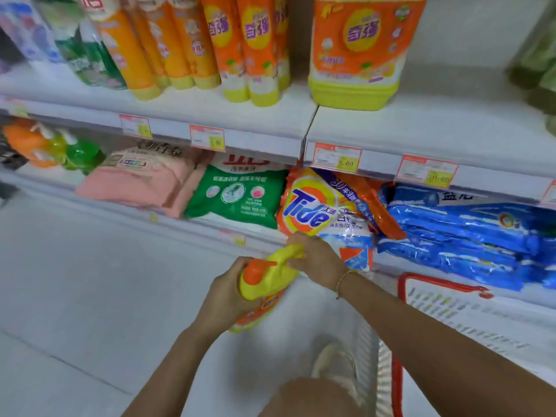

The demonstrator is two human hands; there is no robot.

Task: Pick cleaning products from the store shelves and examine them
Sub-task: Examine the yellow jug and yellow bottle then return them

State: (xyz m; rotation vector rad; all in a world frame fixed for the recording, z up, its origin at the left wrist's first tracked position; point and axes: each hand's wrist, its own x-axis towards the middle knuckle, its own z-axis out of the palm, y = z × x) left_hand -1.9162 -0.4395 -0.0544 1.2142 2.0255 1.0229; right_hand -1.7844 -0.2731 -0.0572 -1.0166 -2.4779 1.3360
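I hold a yellow detergent jug (264,284) with an orange cap and orange label low in front of the shelves. My left hand (224,296) grips the jug's body by the cap. My right hand (316,260) curls round its yellow handle. The jug is tilted, top toward me, and its lower part is blurred. A larger jug of the same brand (361,52) stands on the upper shelf, with several orange bottles (210,43) to its left.
The lower shelf holds pink bags (138,179), a green bag (237,197), an orange Tide bag (325,206) and blue bags (469,230). A white basket with a red rim (445,284) stands at my right. Price tags line the shelf edges. My shoe (334,362) is on the pale floor.
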